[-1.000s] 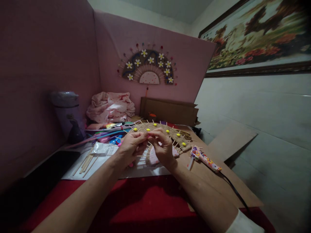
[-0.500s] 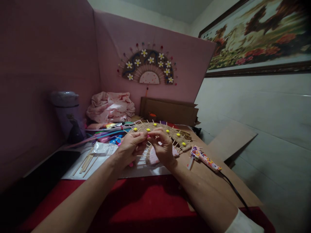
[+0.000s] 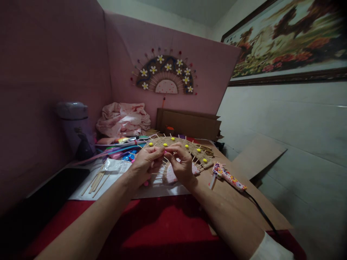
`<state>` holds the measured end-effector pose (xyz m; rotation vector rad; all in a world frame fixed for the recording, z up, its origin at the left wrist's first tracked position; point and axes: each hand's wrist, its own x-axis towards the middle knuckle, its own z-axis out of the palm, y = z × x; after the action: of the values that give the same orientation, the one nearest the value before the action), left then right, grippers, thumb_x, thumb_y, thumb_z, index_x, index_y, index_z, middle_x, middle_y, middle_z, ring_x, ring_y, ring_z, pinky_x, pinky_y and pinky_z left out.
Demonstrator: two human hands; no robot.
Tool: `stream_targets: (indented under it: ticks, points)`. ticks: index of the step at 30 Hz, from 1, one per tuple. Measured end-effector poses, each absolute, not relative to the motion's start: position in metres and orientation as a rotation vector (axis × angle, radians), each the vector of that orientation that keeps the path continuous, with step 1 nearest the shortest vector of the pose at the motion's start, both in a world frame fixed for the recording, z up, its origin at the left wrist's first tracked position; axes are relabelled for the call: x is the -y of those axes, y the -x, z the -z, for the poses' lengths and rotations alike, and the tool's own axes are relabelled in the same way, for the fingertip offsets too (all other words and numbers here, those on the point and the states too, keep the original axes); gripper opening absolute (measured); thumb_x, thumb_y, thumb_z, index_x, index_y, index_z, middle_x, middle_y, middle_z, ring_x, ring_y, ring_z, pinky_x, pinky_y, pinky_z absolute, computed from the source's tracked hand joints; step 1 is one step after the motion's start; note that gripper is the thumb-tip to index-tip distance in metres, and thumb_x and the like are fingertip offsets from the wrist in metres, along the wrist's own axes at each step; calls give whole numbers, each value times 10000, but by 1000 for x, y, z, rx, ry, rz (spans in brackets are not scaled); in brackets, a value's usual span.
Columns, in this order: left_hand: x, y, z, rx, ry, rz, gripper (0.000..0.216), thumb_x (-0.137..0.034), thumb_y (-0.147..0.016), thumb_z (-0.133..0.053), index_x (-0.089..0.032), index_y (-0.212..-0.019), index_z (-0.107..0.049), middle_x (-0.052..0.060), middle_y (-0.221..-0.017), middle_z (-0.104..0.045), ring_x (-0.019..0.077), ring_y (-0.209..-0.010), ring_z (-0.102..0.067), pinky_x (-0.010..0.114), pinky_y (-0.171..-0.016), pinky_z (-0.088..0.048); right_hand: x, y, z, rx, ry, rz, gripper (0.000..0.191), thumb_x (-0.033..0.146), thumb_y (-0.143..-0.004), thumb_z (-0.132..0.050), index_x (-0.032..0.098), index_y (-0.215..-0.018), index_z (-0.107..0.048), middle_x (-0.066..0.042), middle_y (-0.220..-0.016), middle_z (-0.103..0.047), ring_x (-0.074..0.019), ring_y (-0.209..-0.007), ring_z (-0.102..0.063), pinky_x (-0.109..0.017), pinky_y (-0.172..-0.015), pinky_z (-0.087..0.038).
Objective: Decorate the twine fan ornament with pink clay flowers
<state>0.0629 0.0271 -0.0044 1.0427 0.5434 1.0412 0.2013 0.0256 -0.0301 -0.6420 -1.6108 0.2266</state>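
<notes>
My left hand (image 3: 146, 162) and my right hand (image 3: 180, 162) meet at the fingertips in front of a twine-wrapped fan (image 3: 180, 142). Pinched between both sets of fingers is a small pink lump (image 3: 165, 152) that looks like modelling clay, mostly covered by the fingers. Several yellow dots (image 3: 198, 150) sit along the fan's arc, and thin sticks poke out around its edge. Partly behind my right hand is the fan's pale pink spotted base (image 3: 170, 175). Other bright pink bits (image 3: 146, 183) show beside and below my left hand.
A flower-patterned glue gun (image 3: 229, 176) with a black cord lies at right on cardboard. Wooden sticks (image 3: 96, 182) and a clear packet (image 3: 115, 165) are at left, near a purple bottle (image 3: 76, 130). A finished-looking flowered fan (image 3: 166, 74) hangs on the pink panel behind.
Almost nothing differs. My fingers shift very slightly around the pink lump, while the fan and everything around it stay put.
</notes>
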Motion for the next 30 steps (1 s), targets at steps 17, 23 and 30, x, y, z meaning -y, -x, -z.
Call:
stream_targets:
  ticks: [17, 23, 30]
  points:
    - [-29, -63, 7, -556, -1050, -1038, 322, -311, -605, -785, -132, -596, -517, -74, -420, -367, 10, -327, -239, 143, -308, -131, -26, -200, 31, 1596, 660, -204, 72, 192, -822, -605, 215, -886, -628, -18, -838, -551, -140, -754, -539, -251, -577, -432]
    - [-29, -63, 6, -546, -1054, -1061, 328, -353, -651, -749, -131, -599, -513, -66, -435, -389, 10, -323, -240, 148, -306, -122, -28, -201, 32, 1578, 669, -181, 34, 185, -822, -603, 210, -817, -626, -19, -828, -557, -147, -773, -541, -250, -575, -430]
    - [-27, -64, 4, -583, -1061, -1083, 335, -329, -616, -769, -133, -577, -500, -74, -420, -374, 8, -323, -241, 147, -312, -122, -29, -201, 32, 1594, 680, -160, 32, 181, -824, -603, 202, -828, -626, -17, -822, -565, -145, -781, -544, -249, -595, -432]
